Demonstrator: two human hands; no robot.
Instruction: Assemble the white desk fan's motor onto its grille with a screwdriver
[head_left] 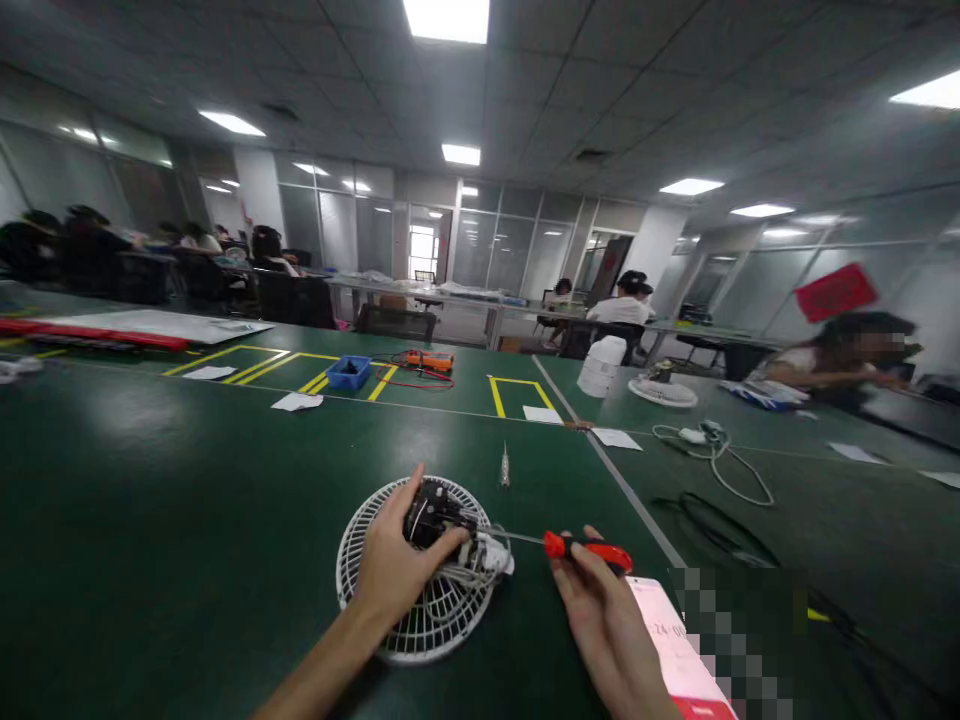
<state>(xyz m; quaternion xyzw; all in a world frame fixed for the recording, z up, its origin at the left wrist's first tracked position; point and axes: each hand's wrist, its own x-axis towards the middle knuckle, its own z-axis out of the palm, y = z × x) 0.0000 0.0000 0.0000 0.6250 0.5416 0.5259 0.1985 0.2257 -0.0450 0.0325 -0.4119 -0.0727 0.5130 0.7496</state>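
Note:
A round white fan grille (431, 645) lies on the green table with a black motor assembly (433, 512) on top of it. My left hand (401, 560) is closed around the motor, thumb on the near side and fingers at the far side. In my right hand (600, 610) is a screwdriver (589, 550) with a red and black handle, its shaft pointing left. The shaft's tip meets the motor's right side, but the exact contact is too small to make out. A white plastic part (491, 555) and a looped pale cable sit at the grille's right.
A small clear-handled screwdriver (505, 468) lies beyond the grille. A lit phone (675, 640) is beside my right wrist. Farther back are a blue bin (349, 372), an orange multimeter (430, 361) and a white container (601, 366). Cables (712, 450) lie right; a person leans there.

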